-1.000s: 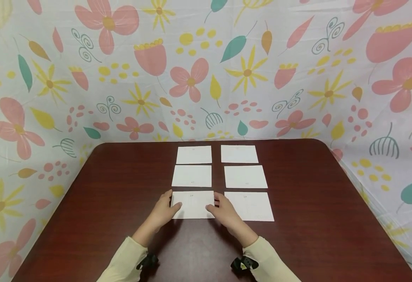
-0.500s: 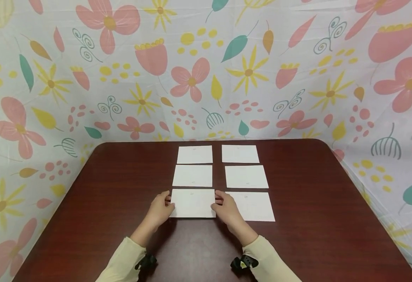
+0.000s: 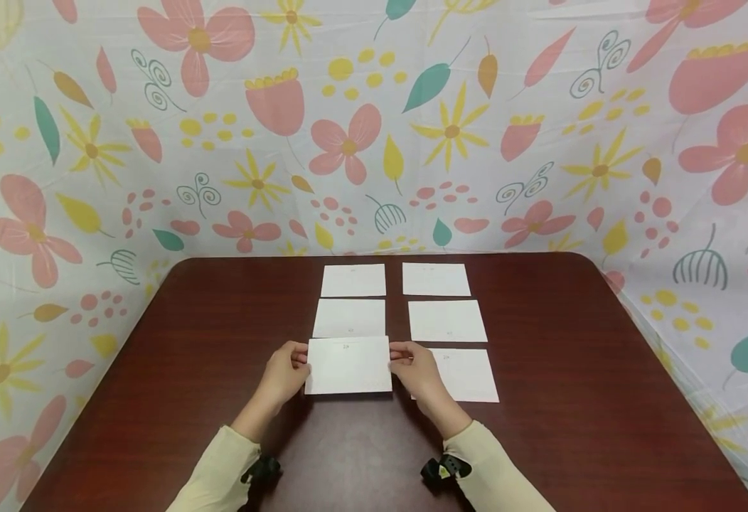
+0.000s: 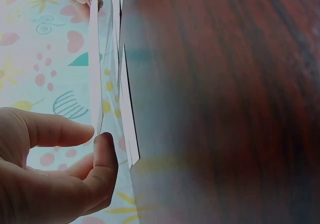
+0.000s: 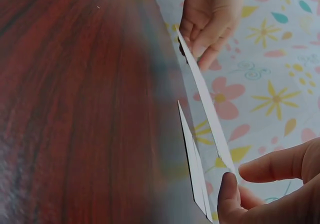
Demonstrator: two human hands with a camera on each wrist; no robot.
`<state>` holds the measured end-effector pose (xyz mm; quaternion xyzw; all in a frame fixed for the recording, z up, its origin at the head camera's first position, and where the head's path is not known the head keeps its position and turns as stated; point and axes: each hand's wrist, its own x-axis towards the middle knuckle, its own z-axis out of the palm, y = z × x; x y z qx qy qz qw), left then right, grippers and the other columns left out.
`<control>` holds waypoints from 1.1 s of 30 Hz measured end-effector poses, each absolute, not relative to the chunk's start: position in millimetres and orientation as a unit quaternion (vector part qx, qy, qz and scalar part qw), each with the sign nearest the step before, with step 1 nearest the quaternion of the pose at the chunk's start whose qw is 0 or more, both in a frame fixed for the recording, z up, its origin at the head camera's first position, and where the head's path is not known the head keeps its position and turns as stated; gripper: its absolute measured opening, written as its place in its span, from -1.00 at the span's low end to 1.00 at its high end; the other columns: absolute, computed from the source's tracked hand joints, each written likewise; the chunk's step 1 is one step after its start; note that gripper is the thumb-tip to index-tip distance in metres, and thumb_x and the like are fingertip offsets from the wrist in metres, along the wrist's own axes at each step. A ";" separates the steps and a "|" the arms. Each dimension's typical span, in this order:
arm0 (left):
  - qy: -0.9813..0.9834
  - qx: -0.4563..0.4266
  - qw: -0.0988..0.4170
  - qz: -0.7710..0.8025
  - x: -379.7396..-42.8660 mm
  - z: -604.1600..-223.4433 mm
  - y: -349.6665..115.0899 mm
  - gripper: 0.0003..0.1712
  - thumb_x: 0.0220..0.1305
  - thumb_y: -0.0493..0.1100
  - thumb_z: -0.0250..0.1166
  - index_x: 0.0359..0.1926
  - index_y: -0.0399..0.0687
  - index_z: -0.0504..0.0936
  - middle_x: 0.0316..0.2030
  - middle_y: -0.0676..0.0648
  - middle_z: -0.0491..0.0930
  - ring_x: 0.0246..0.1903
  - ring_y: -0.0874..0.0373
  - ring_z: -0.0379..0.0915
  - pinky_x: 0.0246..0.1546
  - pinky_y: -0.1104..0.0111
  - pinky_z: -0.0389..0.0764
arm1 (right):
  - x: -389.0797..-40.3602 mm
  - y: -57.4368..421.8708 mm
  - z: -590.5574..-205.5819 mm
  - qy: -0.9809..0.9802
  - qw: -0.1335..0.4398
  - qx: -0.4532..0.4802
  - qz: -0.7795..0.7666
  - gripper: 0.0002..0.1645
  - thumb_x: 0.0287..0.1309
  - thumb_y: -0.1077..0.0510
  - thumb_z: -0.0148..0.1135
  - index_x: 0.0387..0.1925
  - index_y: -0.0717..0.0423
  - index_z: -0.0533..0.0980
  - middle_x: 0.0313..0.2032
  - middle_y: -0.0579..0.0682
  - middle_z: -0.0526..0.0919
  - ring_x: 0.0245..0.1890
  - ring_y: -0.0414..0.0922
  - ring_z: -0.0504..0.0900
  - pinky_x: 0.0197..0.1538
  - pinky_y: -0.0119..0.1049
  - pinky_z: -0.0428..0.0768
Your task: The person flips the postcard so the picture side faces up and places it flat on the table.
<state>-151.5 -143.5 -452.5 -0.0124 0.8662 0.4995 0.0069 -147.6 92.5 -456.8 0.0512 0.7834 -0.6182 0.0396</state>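
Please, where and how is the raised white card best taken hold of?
The raised white card is probably best pinched at its two short side edges, the left hand coming from the left and the right hand from the right, because it is thin, wide and clear of the table.

1. Table (image 3: pixel 604 398): one, dark reddish-brown.
2. Hands: two in total, one left hand (image 3: pixel 286 373) and one right hand (image 3: pixel 415 372).
3. Cream sleeves (image 3: pixel 217 469): two, one left, one right.
4. Black wrist devices (image 3: pixel 447 469): two, one per side.
5. White sheets (image 3: pixel 447 321): six counted; five lie on the table, one gripped sheet (image 3: pixel 348 366) is between both hands.
6. Floral backdrop (image 3: pixel 355 75): number of panels cannot be determined.
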 end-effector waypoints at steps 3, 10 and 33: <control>0.865 -0.017 -0.003 0.502 -152.2 -452.5 -144.0 -0.74 0.10 -0.50 0.19 -0.13 -0.47 0.52 -0.34 -0.23 0.53 -0.32 0.03 0.47 -0.30 0.32 0.52 | -149.0 93.6 -457.8 0.779 0.030 0.052 -0.624 -0.67 0.04 0.44 0.17 -0.10 0.46 0.54 -0.26 0.19 0.61 -0.30 -0.11 0.60 -0.23 -0.32 0.57; 0.867 -0.029 -0.012 0.498 -153.2 -451.7 -146.8 -0.87 0.18 -0.44 0.20 -0.22 -0.42 0.55 -0.36 -0.19 0.55 -0.34 0.07 0.43 -0.33 0.39 0.47 | -151.1 93.7 -460.8 0.767 0.031 0.061 -0.638 -0.78 0.09 0.42 0.20 -0.19 0.43 0.57 -0.34 0.14 0.60 -0.40 -0.18 0.57 -0.24 -0.29 0.61; 0.849 -0.039 -0.053 0.525 -155.9 -447.2 -147.0 -0.94 0.20 -0.36 0.27 -0.30 -0.32 0.59 -0.42 -0.12 0.58 -0.41 0.16 0.43 -0.34 0.40 0.46 | -155.2 93.9 -455.1 0.727 0.026 0.076 -0.682 -0.80 0.14 0.39 0.22 -0.18 0.42 0.58 -0.27 0.17 0.62 -0.32 -0.10 0.63 -0.13 -0.20 0.64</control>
